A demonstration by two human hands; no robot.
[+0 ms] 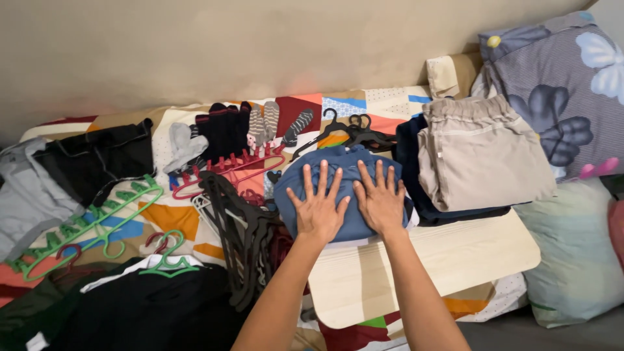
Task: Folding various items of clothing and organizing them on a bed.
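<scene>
Hands (pixel 350 207) flat on blue garment (pixel 342 170), board edge (pixel 416 260) near.

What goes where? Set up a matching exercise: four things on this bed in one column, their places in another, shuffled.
Things:
1. blue garment
2. beige shorts
3. green hanger
4. socks

Places:
A. far left of the bed
B. under both flat hands
C. by the wall, beyond the red hanger
D. right of the hands, on dark folded clothes

Pairs: 1-B, 2-D, 3-A, 4-C
</scene>
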